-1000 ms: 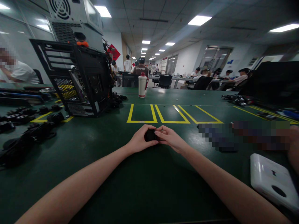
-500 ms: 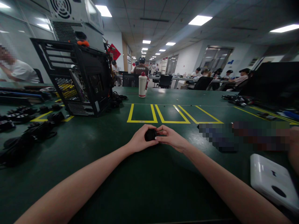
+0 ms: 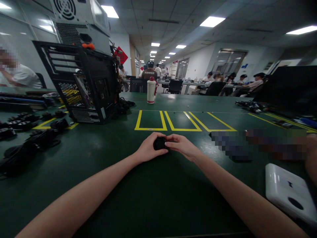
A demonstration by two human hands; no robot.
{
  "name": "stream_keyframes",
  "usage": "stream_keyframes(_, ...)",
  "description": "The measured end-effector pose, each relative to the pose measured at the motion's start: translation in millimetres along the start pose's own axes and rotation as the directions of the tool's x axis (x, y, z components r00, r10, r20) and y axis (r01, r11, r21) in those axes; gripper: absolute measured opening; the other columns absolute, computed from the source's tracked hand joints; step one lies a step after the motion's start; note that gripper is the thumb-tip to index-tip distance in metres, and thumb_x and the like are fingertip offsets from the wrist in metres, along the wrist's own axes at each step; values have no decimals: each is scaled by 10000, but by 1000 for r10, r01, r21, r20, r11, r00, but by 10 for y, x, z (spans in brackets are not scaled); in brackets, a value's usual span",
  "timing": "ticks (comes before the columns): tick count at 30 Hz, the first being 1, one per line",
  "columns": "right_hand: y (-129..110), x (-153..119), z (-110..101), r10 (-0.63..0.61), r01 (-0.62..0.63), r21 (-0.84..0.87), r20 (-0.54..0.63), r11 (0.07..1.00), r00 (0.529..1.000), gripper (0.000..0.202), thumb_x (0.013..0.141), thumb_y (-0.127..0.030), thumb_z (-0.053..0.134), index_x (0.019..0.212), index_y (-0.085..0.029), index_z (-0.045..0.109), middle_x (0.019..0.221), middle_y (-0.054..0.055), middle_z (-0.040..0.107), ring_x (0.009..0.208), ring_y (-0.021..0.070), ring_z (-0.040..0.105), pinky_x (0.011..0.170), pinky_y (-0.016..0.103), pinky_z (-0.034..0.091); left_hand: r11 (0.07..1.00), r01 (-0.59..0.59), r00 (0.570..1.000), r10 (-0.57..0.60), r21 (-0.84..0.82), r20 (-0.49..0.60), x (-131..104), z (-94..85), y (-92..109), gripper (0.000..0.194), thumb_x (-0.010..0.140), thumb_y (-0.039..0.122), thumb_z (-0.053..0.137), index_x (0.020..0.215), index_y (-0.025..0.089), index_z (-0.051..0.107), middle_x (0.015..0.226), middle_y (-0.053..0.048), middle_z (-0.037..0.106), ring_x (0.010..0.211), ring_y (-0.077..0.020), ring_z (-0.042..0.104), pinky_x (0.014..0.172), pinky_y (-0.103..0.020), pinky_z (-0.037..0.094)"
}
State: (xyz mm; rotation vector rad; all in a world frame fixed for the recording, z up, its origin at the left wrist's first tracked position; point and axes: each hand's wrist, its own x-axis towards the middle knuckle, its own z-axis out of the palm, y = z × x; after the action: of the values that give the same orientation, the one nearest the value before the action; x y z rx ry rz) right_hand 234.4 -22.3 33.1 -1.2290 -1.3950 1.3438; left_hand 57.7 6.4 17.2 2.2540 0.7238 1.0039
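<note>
We had the small black object [image 3: 159,143] between our two hands at the middle of the green table [image 3: 158,201], on the near side of the yellow tape outlines [image 3: 150,129], so we judged the handling to be under way rather than finished. What was done showed only this far: the object was in our grasp, and neither hand had yet been withdrawn from it. How much was left we could not tell, since our fingers covered part of the object and its dark surface hid any detail. Our left hand [image 3: 148,147] was curved into a C around its left side, fingers over the far edge and thumb along the near edge, closed firmly enough to hold it. Our right hand [image 3: 182,145] was partly closed, thumb and fingers drawn near one another with their tips at the object's right edge; whether they pinched it or merely touched it, we could not tell. As for its pointing, the visible part looked compact and roundish, its dark face turned toward us and its right edge toward the right hand. We made out no clear long axis, and no end that we could call a front.
</note>
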Motion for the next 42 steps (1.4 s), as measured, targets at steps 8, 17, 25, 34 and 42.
stream_keyframes(8, 19, -20, 16, -2, 1, 51, 14, 999, 1000, 179, 691, -308, 623, 806, -207, 531, 832, -3, 576, 767, 114, 564, 727, 301, 468, 1000, -5, 1000, 5, 27, 9, -1, -11, 14, 497, 667, 320, 659, 1106, 220, 446, 1097, -68, 516, 1002, -223, 506, 861, -382, 412)
stream_keyframes(17, 48, 35, -18, -31, 30, -38, -9, 999, 999, 302, 656, -260, 659, 932, -177, 568, 975, 48, 579, 939, 165, 541, 877, 357, 409, 1000, -18, 1000, 18, 22, 10, -5, -17, 11, 494, 670, 321, 657, 1105, 218, 449, 1097, -66, 518, 1005, -217, 507, 870, -378, 410)
stream_keyframes(25, -6, -39, 10, -70, 73, -82, 40, 994, 997, 271, 643, -279, 668, 853, -198, 516, 873, 15, 572, 837, 148, 555, 731, 312, 456, 1000, -12, 1000, 12, 28, 14, 5, -8, -2, 493, 676, 322, 653, 1107, 211, 442, 1095, -68, 516, 999, -217, 507, 856, -369, 417)
stream_keyframes(34, 84, 56, -4, -102, 94, -130, -49, 987, 994, 272, 651, -274, 660, 884, -188, 547, 905, 28, 582, 870, 154, 550, 801, 335, 437, 1000, -1, 1000, 0, 20, 11, -6, -12, 9, 483, 671, 304, 656, 1101, 223, 453, 1097, -60, 517, 993, -219, 508, 851, -376, 413)
stream_keyframes(42, -25, -15, 3, -17, 23, -146, 44, 989, 999, 259, 672, -282, 642, 888, -190, 533, 894, 32, 575, 816, 147, 556, 718, 313, 463, 1000, 10, 1000, -10, 12, 14, -2, -10, 8, 472, 671, 301, 653, 1092, 225, 453, 1086, -57, 521, 988, -218, 512, 845, -368, 416)
